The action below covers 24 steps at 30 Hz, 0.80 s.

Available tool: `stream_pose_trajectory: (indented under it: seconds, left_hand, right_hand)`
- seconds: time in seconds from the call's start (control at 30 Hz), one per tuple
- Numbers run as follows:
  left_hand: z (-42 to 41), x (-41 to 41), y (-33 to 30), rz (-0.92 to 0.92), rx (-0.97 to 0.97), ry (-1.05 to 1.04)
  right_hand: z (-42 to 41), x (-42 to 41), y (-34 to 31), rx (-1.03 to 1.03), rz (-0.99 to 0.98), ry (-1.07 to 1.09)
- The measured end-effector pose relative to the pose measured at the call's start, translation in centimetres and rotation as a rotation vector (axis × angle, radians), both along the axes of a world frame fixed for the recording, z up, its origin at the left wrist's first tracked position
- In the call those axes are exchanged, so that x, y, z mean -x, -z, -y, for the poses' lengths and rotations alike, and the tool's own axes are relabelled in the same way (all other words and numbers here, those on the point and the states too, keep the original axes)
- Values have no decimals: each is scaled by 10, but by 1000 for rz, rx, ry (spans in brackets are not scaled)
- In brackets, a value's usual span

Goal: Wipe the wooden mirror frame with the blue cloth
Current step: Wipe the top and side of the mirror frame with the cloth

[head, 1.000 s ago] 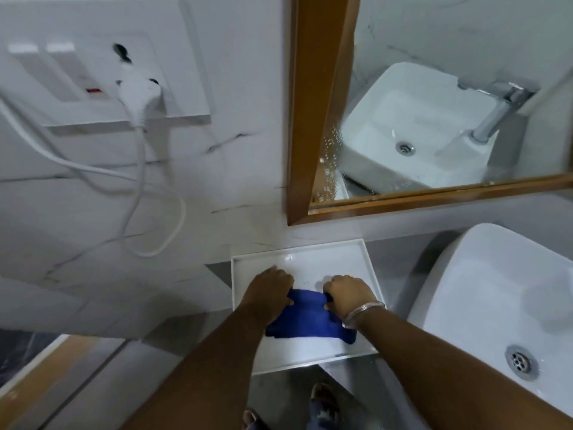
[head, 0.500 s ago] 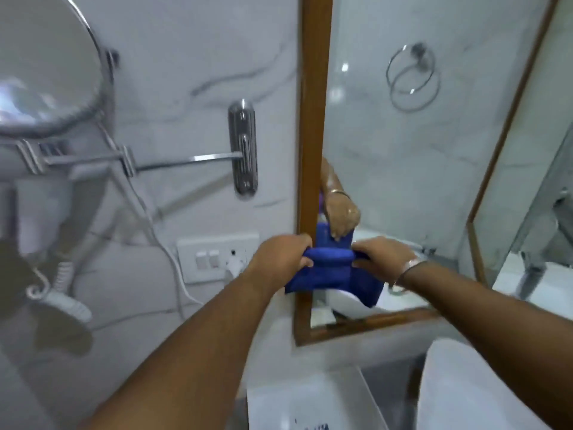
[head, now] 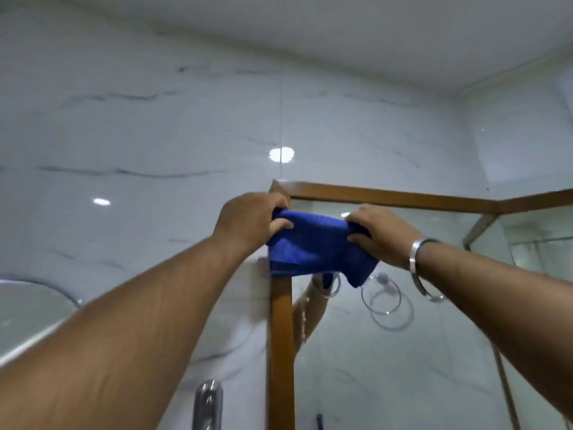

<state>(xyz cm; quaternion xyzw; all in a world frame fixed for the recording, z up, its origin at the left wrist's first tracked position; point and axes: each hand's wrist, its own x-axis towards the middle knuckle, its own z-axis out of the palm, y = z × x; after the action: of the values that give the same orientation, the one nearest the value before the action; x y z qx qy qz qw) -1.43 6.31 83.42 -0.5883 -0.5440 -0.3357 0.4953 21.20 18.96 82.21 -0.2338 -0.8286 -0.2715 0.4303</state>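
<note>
Cloth (head: 313, 243): blue, soft, folded or bunched to a thick band, stretched between both hands in front of the upper left corner of the frame (head: 280, 321); lower edge hangs loose, one corner drooping toward the glass. Left hand (head: 251, 223): closed on the cloth's left end, thumb under and fingers curled over, sitting right at the frame's corner. Right hand (head: 379, 232): closed on the right end, fingers pinching the fabric, in front of the mirror (head: 403, 352) just below the top rail; a metal bangle (head: 417, 259) sits on that wrist. Reason for the two-handed hold, judged: keeping the fabric taut and folded gives a firm pad to press on narrow wood, and starting at the top corner lets the wiping run down the left upright or along the top rail. Frame: brown wood, fixed to a marble-look wall (head: 139, 135); the left upright runs down from under the cloth, the top rail runs rightward behind the right hand. Whether the cloth is already pressed on the wood or held just off it cannot be told. Wiping appears to be at its start. Reflection shows a towel ring (head: 386, 296). A chrome fitting (head: 207, 405) sits on the wall left of the upright, near the bottom edge.
</note>
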Motion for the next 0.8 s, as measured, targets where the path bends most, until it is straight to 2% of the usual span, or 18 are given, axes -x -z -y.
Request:
stream_pose_trajectory:
  seconds: [0.13, 0.23, 0.3, 0.37, 0.5, 0.57, 0.63, 0.7, 0.8]
  left_hand:
    - [-16, -10, -51, -33, -111, -91]
    - [-31, -9, -58, -32, -84, -178]
    - [-40, -5, -56, 23, -66, -130]
    - [-47, 2, -53, 39, -96, -72]
    - [-51, 25, -32, 54, -195, -65]
    - [-51, 41, -9, 111, -199, -185]
    - [-55, 57, 16, 87, -145, -352]
    - [-60, 67, 30, 33, -124, -441]
    - [-62, 72, 28, 4, -154, -447]
  right_hand:
    - [-9, 14, -51, -149, -196, 51]
    - [-17, 37, -52, -448, -52, 145]
    - [-27, 53, -45, -608, 121, 136]
    - [-44, 65, -39, -691, 189, 114]
    - [-70, 66, -42, -605, 237, 39]
    - [-75, 62, -48, -527, 248, -39]
    - [-75, 58, -53, -457, 247, -77]
    - [-79, 62, -54, -493, 231, -50]
    - [-85, 69, -55, -562, 176, 54]
